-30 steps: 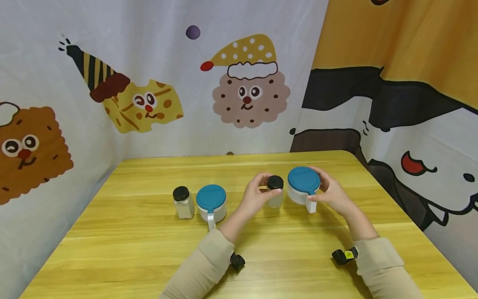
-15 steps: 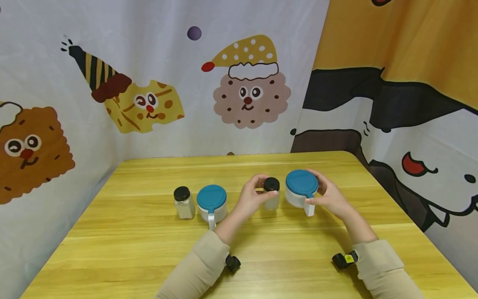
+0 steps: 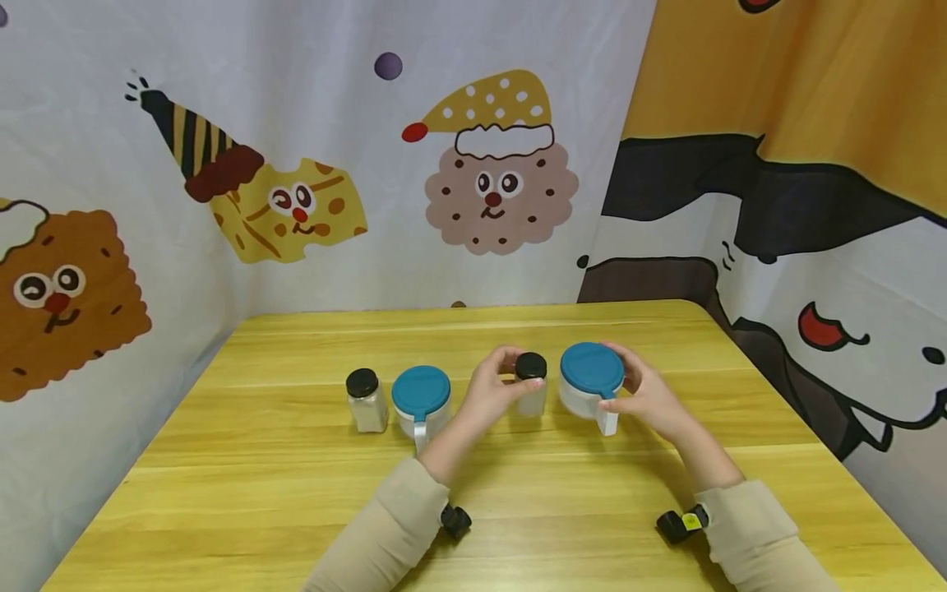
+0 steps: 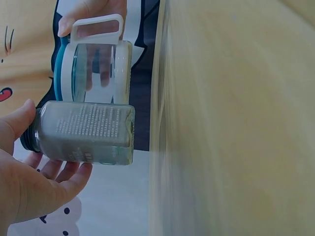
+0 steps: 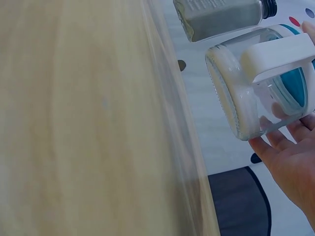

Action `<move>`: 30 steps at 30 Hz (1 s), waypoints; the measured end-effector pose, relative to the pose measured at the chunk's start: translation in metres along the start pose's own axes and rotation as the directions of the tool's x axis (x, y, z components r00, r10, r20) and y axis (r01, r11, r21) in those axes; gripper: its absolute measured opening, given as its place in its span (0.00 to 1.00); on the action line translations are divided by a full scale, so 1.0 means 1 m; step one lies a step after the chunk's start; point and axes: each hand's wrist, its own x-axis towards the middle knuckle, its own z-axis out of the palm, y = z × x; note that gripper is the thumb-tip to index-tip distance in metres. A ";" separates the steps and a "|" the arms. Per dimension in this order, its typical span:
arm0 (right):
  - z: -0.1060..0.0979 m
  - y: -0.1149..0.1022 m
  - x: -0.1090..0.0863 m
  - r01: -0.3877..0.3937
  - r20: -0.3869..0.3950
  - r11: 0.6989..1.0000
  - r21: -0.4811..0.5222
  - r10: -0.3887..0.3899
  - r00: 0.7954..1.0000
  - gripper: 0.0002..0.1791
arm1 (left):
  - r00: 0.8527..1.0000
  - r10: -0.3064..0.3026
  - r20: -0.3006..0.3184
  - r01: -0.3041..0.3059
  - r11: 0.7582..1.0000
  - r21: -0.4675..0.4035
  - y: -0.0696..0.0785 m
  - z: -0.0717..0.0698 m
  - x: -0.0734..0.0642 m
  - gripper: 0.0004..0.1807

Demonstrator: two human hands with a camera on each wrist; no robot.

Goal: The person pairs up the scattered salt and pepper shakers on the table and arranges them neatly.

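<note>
My left hand (image 3: 486, 393) grips a small glass spice jar (image 3: 531, 401) with a black screw lid and greyish powder inside. Printed text shows on its side in the left wrist view. To its right, my right hand (image 3: 653, 401) holds a round clear seasoning pot (image 3: 592, 370) with a blue lid and a white handle. A pale layer lies at the pot's bottom, seen in the right wrist view. Thumb and fingers (image 5: 278, 142) wrap its side. Both held containers are upright, their bases a little above the table in the wrist views.
Left of my hands stand a second black-lidded spice jar (image 3: 367, 403) with pale contents and a matching blue-lidded pot (image 3: 422, 395), its handle toward me. The wooden table (image 3: 562, 518) runs back to a cartoon-print curtain (image 3: 325, 99).
Both hands have shifted slightly left and toward me, carrying the spice jar and the seasoning pot. The jar and pot on the left stay in place.
</note>
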 end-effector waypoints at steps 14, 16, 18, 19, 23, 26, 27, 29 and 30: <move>0.005 0.002 -0.002 -0.039 -0.021 0.999 -0.012 0.038 0.999 0.49 | 0.999 -0.042 0.002 0.042 0.999 0.017 -0.018 -0.001 0.006 0.21; 0.006 0.001 -0.002 -0.037 -0.015 0.999 -0.005 0.037 0.999 0.49 | 0.999 -0.042 0.001 0.042 0.999 0.017 -0.019 -0.001 0.006 0.21; 0.008 0.002 -0.002 -0.038 -0.011 0.999 0.002 0.038 0.999 0.49 | 0.999 -0.044 -0.002 0.044 0.999 0.018 -0.019 -0.001 0.006 0.21; 0.008 0.002 -0.002 -0.036 -0.010 0.999 0.004 0.036 0.999 0.49 | 0.999 -0.044 -0.003 0.044 0.999 0.019 -0.019 -0.001 0.006 0.21; 0.010 0.005 -0.003 -0.029 -0.014 1.000 0.012 0.029 0.999 0.48 | 0.999 -0.043 -0.006 0.043 0.999 0.022 -0.020 -0.002 0.006 0.21; 0.011 0.007 -0.003 -0.025 -0.016 0.999 0.022 0.026 1.000 0.48 | 0.999 -0.044 -0.008 0.044 0.999 0.024 -0.020 -0.002 0.006 0.22; 0.011 0.007 -0.004 -0.027 -0.017 0.999 0.023 0.028 0.999 0.48 | 0.999 -0.044 -0.008 0.044 0.999 0.025 -0.020 -0.002 0.006 0.22; 0.012 0.008 -0.004 -0.033 -0.018 0.999 0.026 0.033 0.999 0.48 | 0.999 -0.047 -0.007 0.047 0.998 0.028 -0.020 -0.002 0.006 0.22; 0.012 0.009 -0.004 -0.034 -0.019 0.999 0.024 0.034 0.999 0.48 | 0.999 -0.047 -0.007 0.047 0.998 0.029 -0.020 -0.002 0.006 0.22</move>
